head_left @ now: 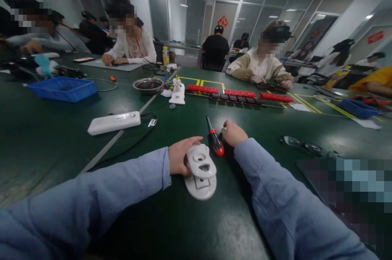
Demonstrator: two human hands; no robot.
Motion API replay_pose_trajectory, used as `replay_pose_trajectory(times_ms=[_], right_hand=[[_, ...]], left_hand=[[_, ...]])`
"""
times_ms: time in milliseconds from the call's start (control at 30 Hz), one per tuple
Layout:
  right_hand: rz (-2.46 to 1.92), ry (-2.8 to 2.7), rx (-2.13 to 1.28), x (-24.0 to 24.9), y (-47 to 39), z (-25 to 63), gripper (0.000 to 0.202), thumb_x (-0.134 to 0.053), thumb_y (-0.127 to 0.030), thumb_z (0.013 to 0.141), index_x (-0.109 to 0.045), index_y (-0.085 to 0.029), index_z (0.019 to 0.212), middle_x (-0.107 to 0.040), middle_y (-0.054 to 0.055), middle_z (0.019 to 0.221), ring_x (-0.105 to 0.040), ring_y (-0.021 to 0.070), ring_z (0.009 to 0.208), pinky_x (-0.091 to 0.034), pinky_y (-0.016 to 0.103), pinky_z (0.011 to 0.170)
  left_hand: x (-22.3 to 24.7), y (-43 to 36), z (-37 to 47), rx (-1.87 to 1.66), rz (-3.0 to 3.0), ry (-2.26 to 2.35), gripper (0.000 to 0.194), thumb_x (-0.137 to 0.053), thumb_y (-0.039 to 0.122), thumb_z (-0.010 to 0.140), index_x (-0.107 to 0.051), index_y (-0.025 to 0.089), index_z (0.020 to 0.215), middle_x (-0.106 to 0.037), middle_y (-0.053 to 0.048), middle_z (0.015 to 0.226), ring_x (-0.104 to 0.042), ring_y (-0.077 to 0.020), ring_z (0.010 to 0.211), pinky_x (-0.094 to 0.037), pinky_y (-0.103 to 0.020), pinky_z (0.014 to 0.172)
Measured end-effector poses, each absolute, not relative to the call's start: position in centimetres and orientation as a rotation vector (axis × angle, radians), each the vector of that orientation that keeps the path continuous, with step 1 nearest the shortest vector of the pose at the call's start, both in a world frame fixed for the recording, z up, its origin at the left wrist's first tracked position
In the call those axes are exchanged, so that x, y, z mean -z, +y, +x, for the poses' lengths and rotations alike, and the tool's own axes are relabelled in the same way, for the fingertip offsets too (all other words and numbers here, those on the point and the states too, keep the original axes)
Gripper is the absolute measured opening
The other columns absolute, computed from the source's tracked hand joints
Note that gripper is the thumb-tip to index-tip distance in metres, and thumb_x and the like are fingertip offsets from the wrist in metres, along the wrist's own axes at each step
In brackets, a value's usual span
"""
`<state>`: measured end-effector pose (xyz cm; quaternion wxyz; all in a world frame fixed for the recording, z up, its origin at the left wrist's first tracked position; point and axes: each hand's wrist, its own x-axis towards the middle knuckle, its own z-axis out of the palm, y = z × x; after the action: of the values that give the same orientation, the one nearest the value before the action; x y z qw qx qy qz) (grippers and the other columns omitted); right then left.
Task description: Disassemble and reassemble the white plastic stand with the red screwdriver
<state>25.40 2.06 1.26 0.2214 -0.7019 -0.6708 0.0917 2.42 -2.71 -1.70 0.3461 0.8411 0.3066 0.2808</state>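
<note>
A white plastic device (200,170) with a rounded base, a round hole and an oval opening is near the middle of the green table. My left hand (181,155) grips its left side, thumb and fingers around it. To the right of the device lies a screwdriver (216,142) with a red and black handle, its shaft pointing away from me. My right hand (234,133) is just right of the screwdriver, fingers curled together at the table; whatever they hold, if anything, is too small to name.
A white power strip (114,123), a blue tray (63,89) and a metal bowl (148,84) stand left. Red strips (240,93) and a white part (177,93) lie ahead. Glasses (301,144) rest right. Several people sit around, including a person (263,61) across the table.
</note>
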Motion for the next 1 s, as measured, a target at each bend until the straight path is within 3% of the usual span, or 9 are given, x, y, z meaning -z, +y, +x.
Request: replay_pose_trajectory(times_ms=[133,333,500,567,667,800,900,1000], right_hand=[[-1.779,-1.731,-0.326,-2.3,1.6,24.8,0.02,-0.047,-0.031,0.077,-0.054,-0.014,0.085,-0.054,0.016,0.098,-0.045,0.0313,0.103,-0.028,0.05,0.09],[-1.45,-1.567,-0.805,-6.2,-0.9,23.3,0.027,-0.031,-0.035,0.082,-0.047,-0.016,0.093,-0.056,0.009,0.099,-0.057,0.0178,0.087,-0.047,0.031,0.073],[-1.114,-0.963,-1.794,-6.5,-2.3,20.3,0.029,-0.038,-0.043,0.084,-0.048,-0.017,0.085,-0.058,0.004,0.076,-0.059,0.0151,0.064,-0.048,0.03,0.064],[-0.95,-0.787,-2.017,-6.5,-2.3,19.2,0.03,-0.036,-0.041,0.086,-0.05,-0.015,0.083,-0.058,0.002,0.066,-0.059,0.0155,0.06,-0.048,0.03,0.062],[-0.885,-0.731,-2.013,-6.7,-1.7,18.5,0.028,-0.031,-0.028,0.089,-0.053,-0.013,0.081,-0.059,0.003,0.06,-0.06,0.0167,0.061,-0.049,0.031,0.065],[-0.941,-0.717,-1.798,-7.0,0.1,19.3,0.029,-0.03,-0.024,0.088,-0.053,-0.013,0.075,-0.059,0.003,0.055,-0.06,0.0178,0.061,-0.049,0.031,0.063],[-0.968,-0.721,-1.548,-6.8,2.2,20.3,0.02,-0.037,-0.024,0.084,-0.052,-0.014,0.074,-0.059,0.003,0.057,-0.06,0.0174,0.061,-0.048,0.029,0.061],[-1.0,-0.744,-1.243,-6.2,4.3,20.9,0.011,-0.048,-0.026,0.076,-0.05,-0.015,0.077,-0.06,0.002,0.066,-0.058,0.0156,0.063,-0.047,0.026,0.063]], left_hand=[[2.1,-2.7,2.1,-0.817,2.067,0.827,0.104,-0.075,0.018,0.037,-0.026,0.021,0.129,-0.045,-0.008,0.114,-0.045,-0.0259,0.106,-0.028,-0.044,0.097],[-0.9,-1.4,0.5,-0.963,1.929,0.756,0.098,-0.075,0.015,0.041,-0.028,0.022,0.127,-0.044,-0.007,0.111,-0.046,-0.0234,0.104,-0.029,-0.042,0.096],[-5.1,-0.3,1.1,-0.967,1.973,0.709,0.095,-0.073,0.021,0.048,-0.024,0.023,0.13,-0.041,-0.009,0.114,-0.05,-0.0216,0.096,-0.04,-0.038,0.084],[-5.9,0.4,1.7,-0.927,2.018,0.686,0.098,-0.074,0.023,0.048,-0.022,0.023,0.131,-0.041,-0.011,0.116,-0.052,-0.0219,0.094,-0.041,-0.039,0.082],[-5.7,1.7,2.4,-0.964,2.017,0.661,0.099,-0.075,0.029,0.049,-0.022,0.022,0.132,-0.041,-0.013,0.122,-0.049,-0.0264,0.103,-0.035,-0.044,0.09],[-4.4,2.0,3.6,-1.358,1.774,0.672,0.1,-0.074,0.047,0.045,-0.028,0.019,0.129,-0.036,-0.015,0.131,-0.031,-0.0277,0.123,-0.017,-0.039,0.103],[-4.2,0.8,5.5,-1.5,1.173,0.768,0.08,-0.056,0.063,0.06,-0.033,0.021,0.124,-0.04,-0.011,0.128,-0.037,-0.0244,0.119,-0.027,-0.036,0.098],[-4.7,0.1,7.9,-1.256,0.447,0.803,0.066,-0.026,0.065,0.075,-0.038,0.017,0.118,-0.047,-0.014,0.119,-0.048,-0.0283,0.107,-0.042,-0.042,0.08]])
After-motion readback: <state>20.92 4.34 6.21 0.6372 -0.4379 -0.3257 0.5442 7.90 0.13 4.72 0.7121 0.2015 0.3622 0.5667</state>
